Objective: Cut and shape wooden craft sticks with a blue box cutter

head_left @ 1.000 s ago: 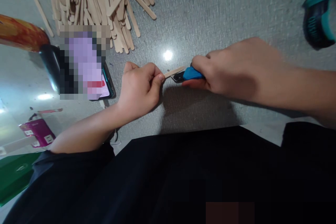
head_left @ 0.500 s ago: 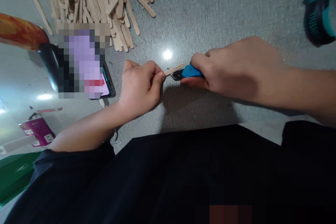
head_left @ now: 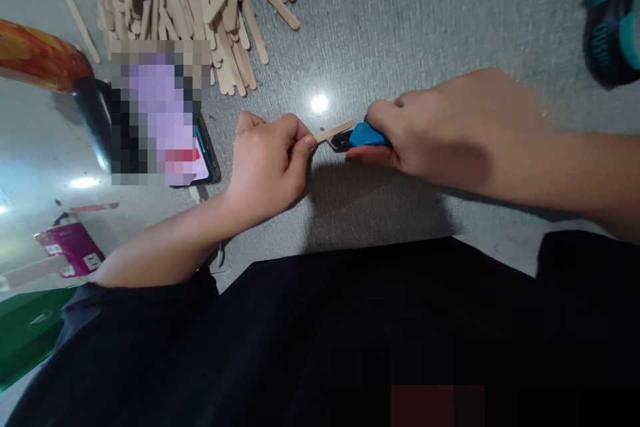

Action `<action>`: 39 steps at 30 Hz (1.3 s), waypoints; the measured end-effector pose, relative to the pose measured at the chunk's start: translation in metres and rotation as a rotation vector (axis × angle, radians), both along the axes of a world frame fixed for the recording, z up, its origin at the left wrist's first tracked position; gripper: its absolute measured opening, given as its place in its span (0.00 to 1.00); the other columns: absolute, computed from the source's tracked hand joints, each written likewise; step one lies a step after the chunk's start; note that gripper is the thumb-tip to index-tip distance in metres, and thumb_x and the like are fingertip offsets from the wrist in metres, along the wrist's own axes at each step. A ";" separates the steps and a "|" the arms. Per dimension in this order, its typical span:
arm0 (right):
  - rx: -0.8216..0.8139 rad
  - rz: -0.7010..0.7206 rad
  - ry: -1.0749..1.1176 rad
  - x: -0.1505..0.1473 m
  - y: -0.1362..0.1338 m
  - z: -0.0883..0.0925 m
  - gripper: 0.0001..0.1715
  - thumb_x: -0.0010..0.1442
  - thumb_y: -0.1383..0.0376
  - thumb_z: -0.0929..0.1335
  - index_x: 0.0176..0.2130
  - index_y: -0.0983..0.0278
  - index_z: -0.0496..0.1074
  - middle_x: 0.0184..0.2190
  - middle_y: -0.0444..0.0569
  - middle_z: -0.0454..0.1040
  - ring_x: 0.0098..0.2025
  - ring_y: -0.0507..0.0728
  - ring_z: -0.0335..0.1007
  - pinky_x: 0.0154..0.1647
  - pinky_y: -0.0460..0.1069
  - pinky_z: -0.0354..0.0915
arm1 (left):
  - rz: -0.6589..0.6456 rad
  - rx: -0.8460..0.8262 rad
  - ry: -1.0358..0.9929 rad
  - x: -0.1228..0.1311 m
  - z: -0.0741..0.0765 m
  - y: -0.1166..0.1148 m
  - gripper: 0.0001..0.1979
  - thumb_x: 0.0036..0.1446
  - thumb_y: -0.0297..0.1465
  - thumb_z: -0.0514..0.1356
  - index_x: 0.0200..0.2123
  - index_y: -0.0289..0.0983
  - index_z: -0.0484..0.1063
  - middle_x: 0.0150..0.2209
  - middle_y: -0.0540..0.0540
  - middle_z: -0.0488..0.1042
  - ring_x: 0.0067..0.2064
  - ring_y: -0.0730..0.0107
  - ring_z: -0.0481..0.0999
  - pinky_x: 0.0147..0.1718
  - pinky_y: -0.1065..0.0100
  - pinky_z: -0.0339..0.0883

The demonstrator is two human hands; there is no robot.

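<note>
Between the thumb and bent fingers of my left hand (head_left: 270,160), a wooden craft stick (head_left: 336,129) is pinched by one end. Its other end points right and slightly up. My right hand (head_left: 445,127) is wrapped round a blue-handled utility knife (head_left: 367,135), whose black front end lies just below the stick. The thin blade tip reaches toward my left fingertips and appears to meet the stick's lower edge; whether it has cut in I cannot tell. Both hands are low over the grey textured table (head_left: 380,207).
Many loose craft sticks (head_left: 175,0) are heaped at the back left. A phone (head_left: 200,153) and an orange cylindrical object (head_left: 40,57) lie left of my hands. A purple power adapter (head_left: 70,250) sits at far left. A teal-and-black object (head_left: 610,30) stands at back right.
Both hands keep nearly the same pose, with the knife and stick still together. The whole view has shifted very slightly.
</note>
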State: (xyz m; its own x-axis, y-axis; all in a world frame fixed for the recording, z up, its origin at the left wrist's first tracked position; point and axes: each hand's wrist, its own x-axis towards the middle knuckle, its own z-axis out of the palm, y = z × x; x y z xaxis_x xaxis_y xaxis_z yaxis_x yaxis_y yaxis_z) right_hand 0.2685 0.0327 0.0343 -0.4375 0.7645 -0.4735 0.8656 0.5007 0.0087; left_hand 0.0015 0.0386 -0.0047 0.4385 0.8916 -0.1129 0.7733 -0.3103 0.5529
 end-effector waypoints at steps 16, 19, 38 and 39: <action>-0.074 -0.038 -0.022 -0.002 0.001 -0.005 0.59 0.75 0.27 0.39 0.52 0.57 0.78 0.29 0.55 0.78 0.25 0.63 0.69 0.29 0.55 0.49 | 0.010 -0.039 0.014 0.005 0.001 0.000 0.12 0.74 0.38 0.60 0.34 0.45 0.70 0.25 0.49 0.68 0.33 0.53 0.74 0.57 0.39 0.65; -0.076 -0.021 -0.045 -0.004 0.003 -0.002 0.60 0.75 0.27 0.38 0.52 0.57 0.78 0.30 0.55 0.78 0.26 0.66 0.71 0.27 0.56 0.51 | 0.012 -0.036 0.030 0.006 0.001 -0.001 0.12 0.73 0.37 0.59 0.34 0.45 0.69 0.26 0.48 0.70 0.33 0.53 0.74 0.57 0.40 0.66; -0.065 -0.048 -0.046 -0.010 -0.002 -0.002 0.56 0.78 0.27 0.43 0.53 0.61 0.78 0.30 0.56 0.79 0.28 0.67 0.77 0.27 0.55 0.51 | 0.025 -0.005 0.045 0.006 0.001 -0.002 0.12 0.74 0.37 0.60 0.34 0.44 0.70 0.26 0.48 0.69 0.34 0.54 0.71 0.53 0.42 0.67; -0.059 -0.038 -0.035 -0.009 -0.001 -0.002 0.55 0.78 0.26 0.44 0.51 0.60 0.77 0.29 0.55 0.78 0.27 0.67 0.76 0.26 0.55 0.51 | 0.015 -0.010 0.036 0.005 0.002 -0.001 0.12 0.73 0.36 0.60 0.34 0.44 0.70 0.25 0.48 0.68 0.33 0.55 0.71 0.53 0.42 0.67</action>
State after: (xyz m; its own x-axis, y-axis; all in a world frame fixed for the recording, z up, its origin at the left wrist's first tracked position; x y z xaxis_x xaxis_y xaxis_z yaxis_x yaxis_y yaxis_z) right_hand 0.2598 0.0317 0.0319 -0.3913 0.7503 -0.5328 0.8836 0.4682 0.0105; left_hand 0.0069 0.0377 -0.0029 0.4209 0.8966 -0.1376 0.7972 -0.2933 0.5277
